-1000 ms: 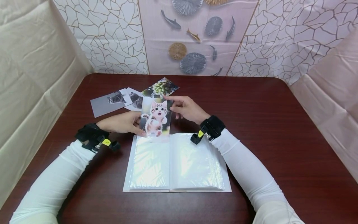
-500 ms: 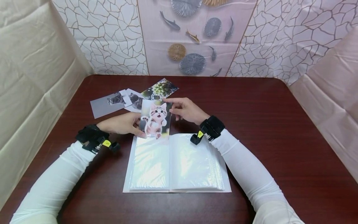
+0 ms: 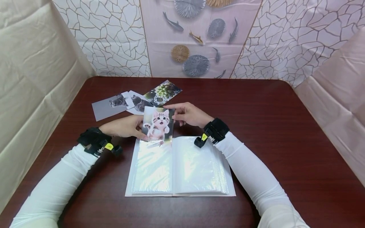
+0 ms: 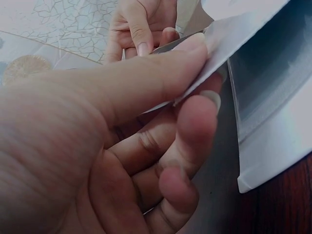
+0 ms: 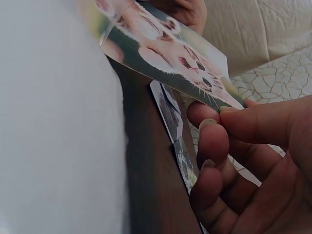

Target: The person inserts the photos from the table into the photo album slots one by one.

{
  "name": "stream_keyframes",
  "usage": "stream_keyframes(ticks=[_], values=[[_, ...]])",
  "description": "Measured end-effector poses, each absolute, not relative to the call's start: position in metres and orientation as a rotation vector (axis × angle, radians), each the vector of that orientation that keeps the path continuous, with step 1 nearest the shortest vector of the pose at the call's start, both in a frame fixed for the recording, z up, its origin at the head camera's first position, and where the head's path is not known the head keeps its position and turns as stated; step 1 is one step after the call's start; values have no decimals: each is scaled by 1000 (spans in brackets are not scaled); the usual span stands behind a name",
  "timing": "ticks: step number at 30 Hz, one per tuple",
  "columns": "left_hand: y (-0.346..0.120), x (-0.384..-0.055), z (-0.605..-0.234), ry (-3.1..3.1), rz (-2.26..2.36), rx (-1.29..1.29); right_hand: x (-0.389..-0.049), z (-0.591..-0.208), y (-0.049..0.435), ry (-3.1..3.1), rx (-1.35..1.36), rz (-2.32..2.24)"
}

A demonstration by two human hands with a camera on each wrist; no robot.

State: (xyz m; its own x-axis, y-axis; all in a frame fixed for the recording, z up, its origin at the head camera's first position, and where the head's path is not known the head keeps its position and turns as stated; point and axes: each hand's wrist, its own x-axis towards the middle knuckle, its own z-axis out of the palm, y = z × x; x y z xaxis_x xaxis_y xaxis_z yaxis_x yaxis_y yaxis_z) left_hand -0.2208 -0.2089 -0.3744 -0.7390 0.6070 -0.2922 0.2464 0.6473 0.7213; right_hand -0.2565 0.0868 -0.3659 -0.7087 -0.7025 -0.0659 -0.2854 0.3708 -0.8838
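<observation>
A kitten photo (image 3: 158, 123) stands at the top of the left page of an open photo album (image 3: 203, 164), its lower end inside the clear pocket. My right hand (image 3: 191, 115) pinches the photo's upper right edge between thumb and fingers, as the right wrist view shows up close. At the pocket's top left corner my left hand (image 3: 128, 126) pinches the page sleeve and the photo's edge, thumb in front and fingers behind. In the left wrist view the sleeve edge (image 4: 229, 53) runs between that thumb and the forefinger.
Behind the album lie a grey cat photo (image 3: 104, 107), another cat photo (image 3: 139, 103) partly covered, and a succulent plant photo (image 3: 163, 91). They overlap on the dark red wooden table (image 3: 271, 126). Patterned cloth (image 3: 196, 38) hangs behind the table.
The kitten photo has slid down toward me, deeper into the pocket. My right hand has come down with it; my left hand has stayed nearly still.
</observation>
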Motion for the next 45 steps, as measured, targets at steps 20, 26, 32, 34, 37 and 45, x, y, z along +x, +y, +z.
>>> stream_keyframes(ticks=[20, 26, 32, 34, 37, 45], values=[[-213, -217, -371, 2320, 986, 678, -256, -369, 88, 2135, -924, -1206], [-212, -217, -369, 2301, 1000, 662, -256, -368, 88, 2128, -920, -1209], [-212, -219, -366, 2259, 1043, 652, -258, -367, 90, 2129, -917, -1211], [-212, -219, -365, 2237, 1062, 663, -258, -367, 90, 2132, -920, -1201], [-212, -219, -365, 2226, 1082, 686, -258, -367, 89, 2132, -920, -1196], [-212, -217, -364, 2204, 1112, 746, -257, -368, 89, 2113, -919, -1209]])
